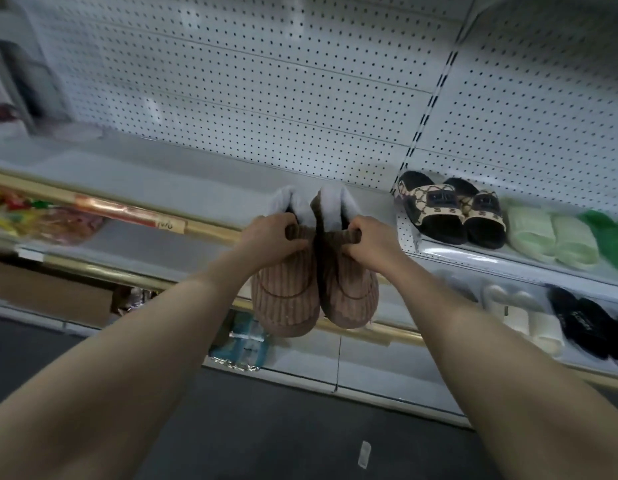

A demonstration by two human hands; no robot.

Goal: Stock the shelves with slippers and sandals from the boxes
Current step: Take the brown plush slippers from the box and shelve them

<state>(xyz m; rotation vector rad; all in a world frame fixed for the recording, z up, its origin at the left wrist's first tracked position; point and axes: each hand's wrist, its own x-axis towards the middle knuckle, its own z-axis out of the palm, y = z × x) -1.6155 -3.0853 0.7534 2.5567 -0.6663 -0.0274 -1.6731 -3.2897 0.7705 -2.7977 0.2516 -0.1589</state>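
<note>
At nine o'clock the left shelf (pixel 127 174) carries colourful packets (pixel 34 216), with a cardboard box (pixel 48 292) below at eight, its contents out of sight. At three o'clock the right shelf (pixel 508 263) holds patterned sandals (pixel 435 209) beside pale green slides (pixel 549 237), and white slides (pixel 529 320) and black slippers (pixel 584 323) sit on the tier beneath at four. Dead centre, both arms stretch forward. The left hand (pixel 271 233) and right hand (pixel 368 244) each curl their fingers round a cuff of the brown corduroy slippers (pixel 286 299), which hang toes-down, side by side, before the shelf edge.
</note>
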